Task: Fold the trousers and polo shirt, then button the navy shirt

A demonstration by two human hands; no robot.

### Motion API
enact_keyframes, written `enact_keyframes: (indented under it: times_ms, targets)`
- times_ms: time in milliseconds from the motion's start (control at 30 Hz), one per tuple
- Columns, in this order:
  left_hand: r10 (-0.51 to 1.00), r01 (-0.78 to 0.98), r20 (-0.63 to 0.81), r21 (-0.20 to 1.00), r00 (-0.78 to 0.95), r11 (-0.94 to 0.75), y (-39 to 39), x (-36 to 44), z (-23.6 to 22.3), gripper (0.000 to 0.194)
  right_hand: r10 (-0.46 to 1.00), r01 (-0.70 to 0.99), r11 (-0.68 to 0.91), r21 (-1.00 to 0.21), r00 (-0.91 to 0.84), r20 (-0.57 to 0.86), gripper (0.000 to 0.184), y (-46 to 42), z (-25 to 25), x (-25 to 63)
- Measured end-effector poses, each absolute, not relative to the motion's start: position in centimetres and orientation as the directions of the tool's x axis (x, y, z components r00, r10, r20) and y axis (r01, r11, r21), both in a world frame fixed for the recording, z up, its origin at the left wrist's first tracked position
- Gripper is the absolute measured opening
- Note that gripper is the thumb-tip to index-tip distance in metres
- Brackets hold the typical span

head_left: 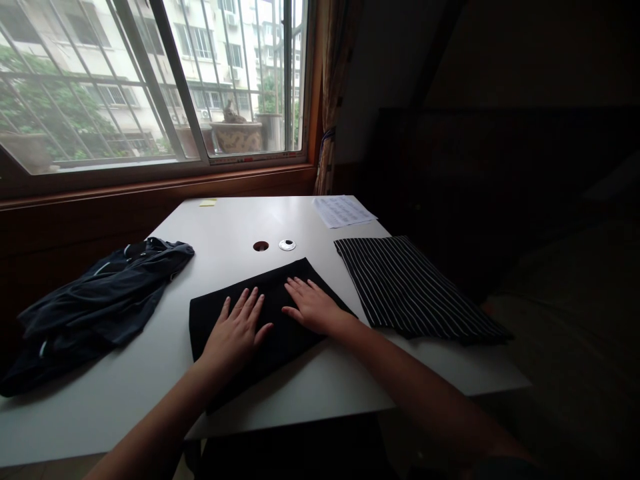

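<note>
At the left of the frame, a rumpled dark garment (110,300) lies on the white surface (240,223), spilling toward the lower left corner; farther back, upper left of centre, a yellow note (207,203) sits near the far edge; left of centre, the left hand (237,330) rests palm down on the black cloth (283,339), its fingers spread, the thumb apart and pointing right; the cloth itself lies in the lower middle of the frame, flat and set at a slant, beneath both sets of fingers and showing between them; behind it are a round hole (261,247) and, just to the right, a pale disc (287,245); right of centre, the right hand (313,308) also lies flat on the cloth, fingers closer together, thumb held away toward the left hand, neither hand pinching anything; the step in hand looks like smoothing or pressing the cloth, and the next move would seem to call for light, even contact that raises no creases; toward the right, papers (344,211) lie behind a striped cloth (410,287).
</note>
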State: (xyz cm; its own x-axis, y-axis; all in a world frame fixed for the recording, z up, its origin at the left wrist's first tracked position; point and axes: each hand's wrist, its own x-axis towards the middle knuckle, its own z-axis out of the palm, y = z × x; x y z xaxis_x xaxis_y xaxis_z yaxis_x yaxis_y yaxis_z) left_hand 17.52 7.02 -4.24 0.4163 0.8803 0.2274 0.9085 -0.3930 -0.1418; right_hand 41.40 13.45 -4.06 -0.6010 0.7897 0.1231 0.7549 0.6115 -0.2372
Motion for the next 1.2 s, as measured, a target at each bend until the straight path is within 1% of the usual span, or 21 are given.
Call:
enact_keyframes:
  times_ms: [67, 167, 300, 433, 700, 900, 1000, 1067, 1133, 1200]
  targets:
    - [0.873, 0.902, 0.229, -0.128, 0.431, -0.412, 6.9, 17.5, -5.4, 0.064, 0.805, 0.779, 0.593, -0.203, -0.583, 0.114, 0.074, 13.9, -4.6, 41.5]
    - [0.864, 0.901, 0.255, -0.123, 0.434, -0.416, 6.4, 16.8, -6.4, 0.064, 0.832, 0.81, 0.554, -0.192, -0.548, 0.09, 0.077, 14.2, -4.8, 42.5]
    - [0.866, 0.906, 0.266, -0.132, 0.423, -0.402, 5.3, 15.7, -6.3, 0.064, 0.879, 0.856, 0.473, -0.209, -0.474, 0.048, 0.082, 14.6, -4.6, 44.4]
    - [0.888, 0.921, 0.248, -0.137, 0.388, -0.364, 4.4, 14.7, -5.8, 0.066, 0.899, 0.872, 0.431, -0.234, -0.438, 0.022, 0.082, 14.6, -4.7, 45.7]
    - [0.931, 0.953, 0.226, -0.167, 0.287, -0.253, 4.2, 10.9, -5.6, 0.07, 0.915, 0.886, 0.401, -0.235, -0.4, 0.051, 0.078, 14.4, -5.6, 46.4]
    - [0.943, 0.962, 0.228, -0.183, 0.241, -0.202, 4.1, 10.0, -4.4, 0.065, 0.915, 0.884, 0.402, -0.238, -0.398, 0.068, 0.075, 14.2, -5.4, 46.4]
    - [0.909, 0.946, 0.273, -0.162, 0.315, -0.28, 4.0, 12.4, -3.3, 0.063, 0.915, 0.884, 0.402, -0.238, -0.398, 0.068, 0.074, 14.2, -5.4, 46.3]
    - [0.861, 0.907, 0.286, -0.139, 0.422, -0.398, 4.0, 14.8, -2.7, 0.061, 0.914, 0.882, 0.405, -0.239, -0.401, 0.069, 0.073, 14.2, -5.5, 46.3]
    - [0.79, 0.836, 0.281, -0.118, 0.545, -0.535, 4.0, 17.3, -2.5, 0.06, 0.913, 0.882, 0.407, -0.239, -0.401, 0.072, 0.072, 14.2, -5.5, 46.3]
    - [0.723, 0.764, 0.265, -0.1, 0.638, -0.638, 4.0, 19.4, -2.8, 0.061, 0.914, 0.883, 0.405, -0.236, -0.399, 0.076, 0.071, 14.1, -5.5, 46.4]
